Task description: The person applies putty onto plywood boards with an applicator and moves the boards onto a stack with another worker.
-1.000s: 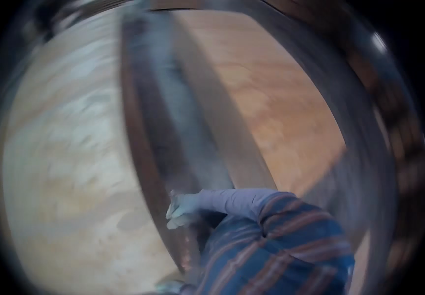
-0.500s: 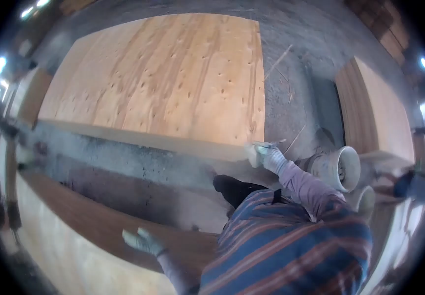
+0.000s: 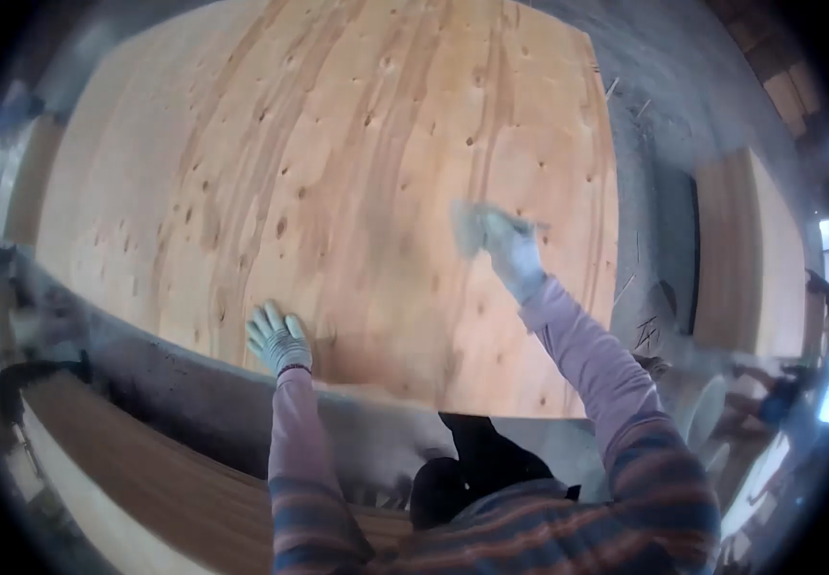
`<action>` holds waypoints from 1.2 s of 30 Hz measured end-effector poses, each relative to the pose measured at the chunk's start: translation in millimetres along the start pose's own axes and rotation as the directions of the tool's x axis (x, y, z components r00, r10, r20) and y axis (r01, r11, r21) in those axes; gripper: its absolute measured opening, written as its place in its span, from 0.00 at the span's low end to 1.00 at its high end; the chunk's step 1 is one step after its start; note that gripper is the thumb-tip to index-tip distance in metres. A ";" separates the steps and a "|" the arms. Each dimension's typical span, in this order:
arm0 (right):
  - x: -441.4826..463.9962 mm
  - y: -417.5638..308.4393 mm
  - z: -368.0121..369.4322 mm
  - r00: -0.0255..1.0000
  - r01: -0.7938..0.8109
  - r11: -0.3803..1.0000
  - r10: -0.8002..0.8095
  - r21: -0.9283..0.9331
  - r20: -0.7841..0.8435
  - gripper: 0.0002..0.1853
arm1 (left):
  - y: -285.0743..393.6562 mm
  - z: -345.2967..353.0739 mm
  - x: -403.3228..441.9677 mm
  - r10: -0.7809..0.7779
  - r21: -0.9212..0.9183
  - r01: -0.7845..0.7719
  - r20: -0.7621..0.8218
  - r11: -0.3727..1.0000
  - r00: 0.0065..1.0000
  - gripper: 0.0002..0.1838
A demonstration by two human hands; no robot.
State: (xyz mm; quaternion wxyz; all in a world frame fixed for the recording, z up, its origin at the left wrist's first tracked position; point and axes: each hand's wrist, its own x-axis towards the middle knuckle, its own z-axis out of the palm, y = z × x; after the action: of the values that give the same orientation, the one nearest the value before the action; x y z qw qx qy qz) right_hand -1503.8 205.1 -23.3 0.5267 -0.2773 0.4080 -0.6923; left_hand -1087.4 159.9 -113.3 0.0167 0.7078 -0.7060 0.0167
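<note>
A large knotty plywood sheet (image 3: 338, 172) lies flat on top of a stack in front of me. My left hand (image 3: 278, 340), in a pale glove, rests with spread fingers on the sheet near its front edge. Over the right half of the sheet, my gloved right hand (image 3: 513, 254) is closed around a flat-bladed scraper (image 3: 468, 228). Motion blurs the scraper, and its handle is mostly hidden in the glove. Whether the blade touches the wood I cannot tell.
Another wood stack (image 3: 137, 470) stands behind me at the lower left. Further boards (image 3: 731, 249) are stacked at the right, beyond a strip of floor (image 3: 659, 240). A pale bucket (image 3: 707, 407) sits near my right side, with a person (image 3: 774, 393) partly visible beyond it.
I have leaned in over the plywood. My left hand has come from beside me onto the sheet. My right hand has carried the scraper from the front corner inward over the surface.
</note>
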 end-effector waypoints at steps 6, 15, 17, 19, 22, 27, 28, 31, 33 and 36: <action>243.2 47.3 -37.7 0.925 0.039 0.958 0.073 0.284 -0.373 0.14 | 5.1 -6.2 31.8 -0.055 -0.003 0.055 0.058 0.998 0.997 0.33; 268.7 27.7 -5.3 0.933 -0.261 0.616 0.358 -0.743 -0.031 0.17 | 4.4 -3.1 40.0 -0.059 0.027 0.055 0.197 0.998 0.979 0.35; 194.6 47.8 19.6 0.936 -0.192 0.488 0.353 -0.851 -0.008 0.16 | 2.1 -8.5 33.9 -0.069 0.017 0.067 0.227 0.998 0.971 0.35; 90.4 97.8 20.2 0.966 -0.098 0.797 0.220 -0.597 0.135 0.15 | -1.7 -6.5 34.6 -0.079 -0.006 0.083 0.253 0.997 0.964 0.35; -107.5 130.3 134.4 0.992 -0.119 0.693 0.119 -0.711 -0.050 0.16 | -16.7 -12.9 28.8 -0.050 -0.032 0.061 0.268 0.998 0.962 0.35; -236.8 194.0 273.3 0.946 -0.319 0.042 -0.034 -0.947 -0.321 0.22 | -15.5 0.1 21.5 0.008 -0.169 0.018 0.153 0.985 0.988 0.35; -246.7 206.5 286.3 0.877 -0.411 0.371 -0.088 -0.832 -0.473 0.21 | -25.2 1.8 18.0 0.180 -0.226 -0.141 0.163 0.964 0.970 0.34; -224.1 235.8 307.7 0.714 -0.266 0.946 0.066 -0.183 -0.697 0.19 | -71.5 13.1 73.3 0.710 -0.539 -0.588 0.030 0.604 0.703 0.30; -158.9 224.9 335.5 0.750 -0.277 0.960 0.195 -0.034 -0.632 0.17 | -130.0 -35.2 161.2 0.691 -0.415 -0.588 0.156 0.694 0.706 0.28; -54.1 213.3 393.1 0.865 -0.237 0.970 0.185 -0.055 -0.467 0.16 | -242.5 -46.8 266.3 0.382 -0.169 -0.371 0.031 0.913 0.924 0.26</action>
State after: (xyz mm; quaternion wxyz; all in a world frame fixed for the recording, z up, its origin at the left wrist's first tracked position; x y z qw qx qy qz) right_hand -1060.9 125.6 -1.9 0.4718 -0.0886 0.5861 -0.6527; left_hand -844.2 -103.2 -54.0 0.0477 0.5551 -0.8283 -0.0596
